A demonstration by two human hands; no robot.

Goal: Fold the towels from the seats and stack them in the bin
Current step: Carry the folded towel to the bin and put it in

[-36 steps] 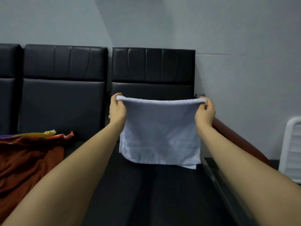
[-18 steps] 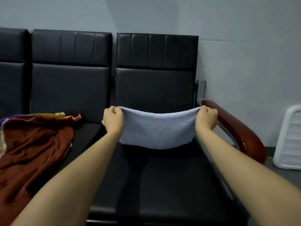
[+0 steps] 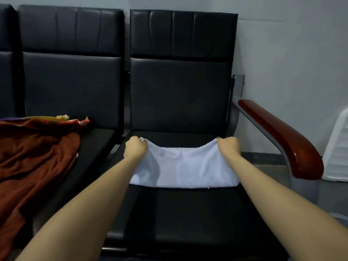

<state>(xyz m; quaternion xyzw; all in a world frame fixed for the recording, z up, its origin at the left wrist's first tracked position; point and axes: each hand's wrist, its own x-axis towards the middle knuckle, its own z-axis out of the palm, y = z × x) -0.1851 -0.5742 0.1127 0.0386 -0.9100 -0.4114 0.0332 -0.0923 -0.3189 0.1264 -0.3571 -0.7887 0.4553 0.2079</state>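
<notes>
A white towel (image 3: 185, 167) lies across the black right-hand seat (image 3: 188, 219), its near edge flat on the cushion. My left hand (image 3: 135, 148) grips the towel's far left corner. At the far right corner my right hand (image 3: 228, 147) grips it too. Both corners are lifted slightly off the seat, so the far edge sags between my fists. A rust-red towel (image 3: 32, 157) lies crumpled on the seat to the left, with yellow and orange cloth (image 3: 62, 117) at its far edge. A white slatted bin (image 3: 338, 153) stands at the right edge of view.
The black seats have tall padded backrests (image 3: 180, 72) against a grey wall. A glossy reddish-brown armrest (image 3: 282, 136) runs along the right side of the seat, between the towel and the white bin. Grey floor shows beneath the armrest.
Both hands have lowered the white towel from hanging in the air down onto the right-hand seat, where it now lies mostly flat. The view has tipped downward with it.
</notes>
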